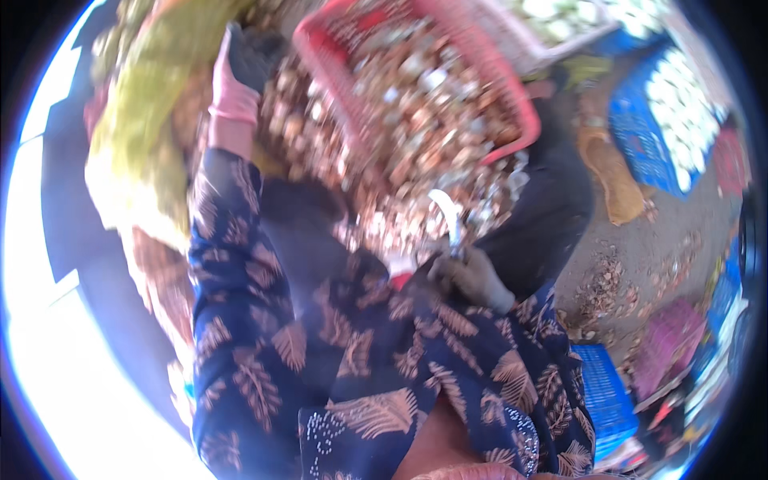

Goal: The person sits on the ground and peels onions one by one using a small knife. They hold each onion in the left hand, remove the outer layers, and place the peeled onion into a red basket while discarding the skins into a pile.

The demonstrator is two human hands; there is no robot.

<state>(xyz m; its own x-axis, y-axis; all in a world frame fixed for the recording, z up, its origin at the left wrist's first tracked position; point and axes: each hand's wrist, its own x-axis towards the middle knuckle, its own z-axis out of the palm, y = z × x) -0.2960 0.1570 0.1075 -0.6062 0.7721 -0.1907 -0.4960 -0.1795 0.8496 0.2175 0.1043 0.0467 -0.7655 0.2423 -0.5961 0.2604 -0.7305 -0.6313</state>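
My right hand [474, 279], in a grey glove, rests near my lap and grips a small curved knife [447, 216]. The bright blade points away from me over a heap of onion skins and onions [390, 222] between my legs. My left hand [252, 57], in a dark glove with a pink cuff, is stretched out to the upper left. It is beside a yellow mesh sack [162, 120] and the onions at the heap's edge. Blur hides its fingers and whether they hold anything. A red plastic crate [528, 120], tipped towards me, contains onions and skins.
Peeled white onions fill a blue crate [636, 138] at the right and a pale crate [564, 51] at the top. Another person's bare foot [618, 186] is near the blue crate. Another blue crate [603, 396] and a purple crate [666, 348] stand at lower right.
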